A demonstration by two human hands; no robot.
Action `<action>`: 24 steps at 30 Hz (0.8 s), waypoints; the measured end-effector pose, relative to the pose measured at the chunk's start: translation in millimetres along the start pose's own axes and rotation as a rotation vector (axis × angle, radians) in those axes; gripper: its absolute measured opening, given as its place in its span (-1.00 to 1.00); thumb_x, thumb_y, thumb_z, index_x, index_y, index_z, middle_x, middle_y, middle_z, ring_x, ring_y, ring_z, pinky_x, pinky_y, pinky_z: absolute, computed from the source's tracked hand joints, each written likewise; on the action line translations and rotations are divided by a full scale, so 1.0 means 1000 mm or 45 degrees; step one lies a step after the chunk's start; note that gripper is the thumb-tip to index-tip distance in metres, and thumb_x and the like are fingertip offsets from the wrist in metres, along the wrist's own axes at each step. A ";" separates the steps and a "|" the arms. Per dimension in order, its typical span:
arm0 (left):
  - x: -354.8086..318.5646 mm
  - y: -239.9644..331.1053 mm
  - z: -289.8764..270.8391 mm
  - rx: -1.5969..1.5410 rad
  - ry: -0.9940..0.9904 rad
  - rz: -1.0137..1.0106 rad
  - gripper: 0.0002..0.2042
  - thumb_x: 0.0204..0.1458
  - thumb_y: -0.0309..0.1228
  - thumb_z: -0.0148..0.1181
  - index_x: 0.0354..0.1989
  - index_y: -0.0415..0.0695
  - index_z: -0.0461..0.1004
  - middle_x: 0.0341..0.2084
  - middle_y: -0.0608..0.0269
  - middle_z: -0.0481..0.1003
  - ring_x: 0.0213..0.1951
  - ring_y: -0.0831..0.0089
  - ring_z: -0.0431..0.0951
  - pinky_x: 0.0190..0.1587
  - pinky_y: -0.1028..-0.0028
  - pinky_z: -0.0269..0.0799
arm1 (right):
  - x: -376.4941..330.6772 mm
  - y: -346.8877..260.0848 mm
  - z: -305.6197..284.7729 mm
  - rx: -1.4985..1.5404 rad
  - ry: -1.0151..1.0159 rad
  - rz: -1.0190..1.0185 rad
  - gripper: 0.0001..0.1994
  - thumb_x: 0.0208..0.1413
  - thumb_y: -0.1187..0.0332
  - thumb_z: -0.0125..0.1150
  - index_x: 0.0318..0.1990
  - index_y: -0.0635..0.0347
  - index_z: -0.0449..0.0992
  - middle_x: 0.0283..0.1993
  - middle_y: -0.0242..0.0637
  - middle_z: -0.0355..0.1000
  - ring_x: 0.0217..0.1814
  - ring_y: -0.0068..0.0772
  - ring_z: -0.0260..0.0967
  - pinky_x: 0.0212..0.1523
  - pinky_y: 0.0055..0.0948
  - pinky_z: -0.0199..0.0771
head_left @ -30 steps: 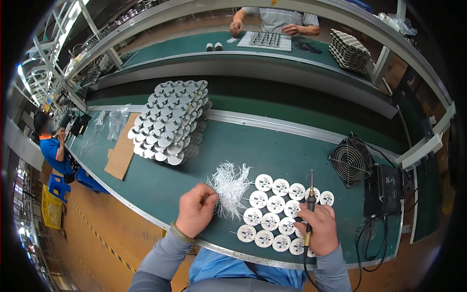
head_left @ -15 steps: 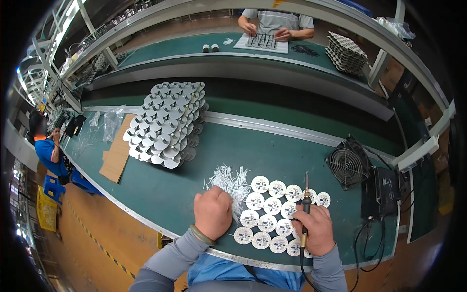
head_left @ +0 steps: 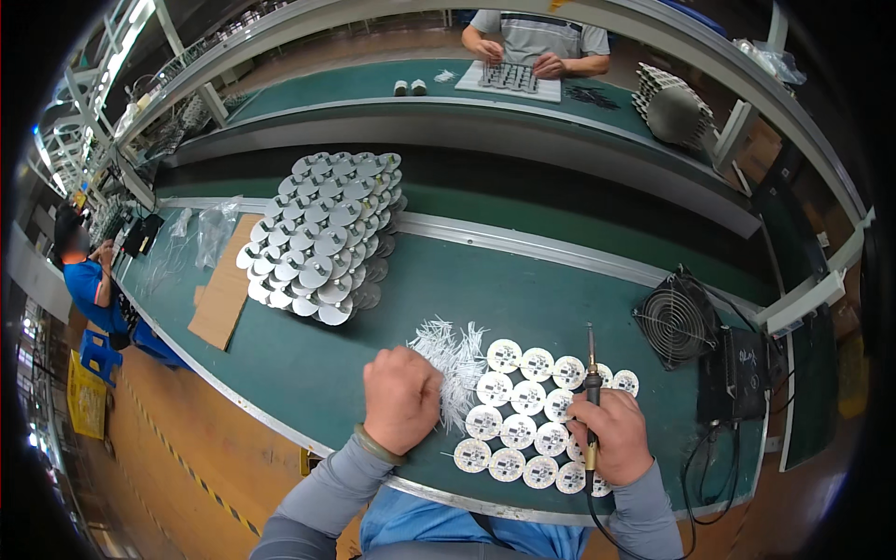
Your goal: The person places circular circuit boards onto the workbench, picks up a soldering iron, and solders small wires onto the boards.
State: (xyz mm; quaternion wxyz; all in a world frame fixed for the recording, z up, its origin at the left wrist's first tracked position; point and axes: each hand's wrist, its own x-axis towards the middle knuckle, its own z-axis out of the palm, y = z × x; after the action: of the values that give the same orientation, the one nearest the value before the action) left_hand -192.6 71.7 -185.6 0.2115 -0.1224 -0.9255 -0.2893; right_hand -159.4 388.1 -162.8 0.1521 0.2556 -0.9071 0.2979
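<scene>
My right hand grips a soldering iron, which stands with its tip pointing away from me. Under and beside it lie rows of round white circuit boards, some partly covered by that hand. Thin leads show on several boards. My left hand is closed, its knuckles up, at the near left edge of a loose pile of short white wires. Whatever its fingers may hold is hidden.
A tall stack of grey round pieces stands at the back left, beside flat cardboard. To the right are a fan and a black box with cables. Across the bench, a person handles a dark grid-like piece.
My left hand has shifted slightly left and away from me. The soldering iron is still in my right hand. A round grey surface now shows on the far right stack. The view has tilted slightly.
</scene>
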 end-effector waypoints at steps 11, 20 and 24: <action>-0.002 0.014 0.012 0.323 -0.094 0.151 -0.88 -0.15 -0.50 0.25 -0.44 -0.03 0.45 -0.41 0.28 0.40 -0.30 0.20 0.44 -0.19 0.18 0.21 | 0.034 -0.001 -0.004 -0.058 -0.140 -0.045 -0.75 -0.05 0.37 0.48 -0.18 0.04 0.62 -0.42 -0.25 0.34 -0.31 -0.10 0.39 -0.12 -0.12 0.34; -0.004 0.005 0.014 0.205 -0.100 0.175 -0.83 -0.17 -0.52 0.14 -0.35 -0.06 0.48 -0.42 0.25 0.39 -0.27 0.21 0.46 -0.16 0.17 0.20 | 0.015 -0.003 0.002 -0.035 0.027 -0.113 -0.83 0.03 0.36 0.37 -0.24 0.18 0.58 -0.38 -0.10 0.40 -0.28 0.09 0.37 -0.10 0.01 0.35; -0.013 -0.002 0.023 0.139 -0.090 0.117 -0.86 -0.07 -0.52 0.15 -0.31 -0.06 0.48 -0.42 0.25 0.40 -0.24 0.23 0.47 -0.10 0.18 0.18 | 0.015 -0.013 -0.010 -0.008 -0.016 -0.155 -0.77 0.08 0.46 0.33 -0.08 0.15 0.60 -0.37 -0.10 0.38 -0.26 0.11 0.37 -0.15 -0.03 0.38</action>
State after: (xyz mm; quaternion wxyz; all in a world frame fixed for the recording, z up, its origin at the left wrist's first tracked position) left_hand -189.0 81.7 -209.8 0.1979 -0.1630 -0.9403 -0.2238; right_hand -163.7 379.7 -142.2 0.1651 0.3115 -0.8917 0.2837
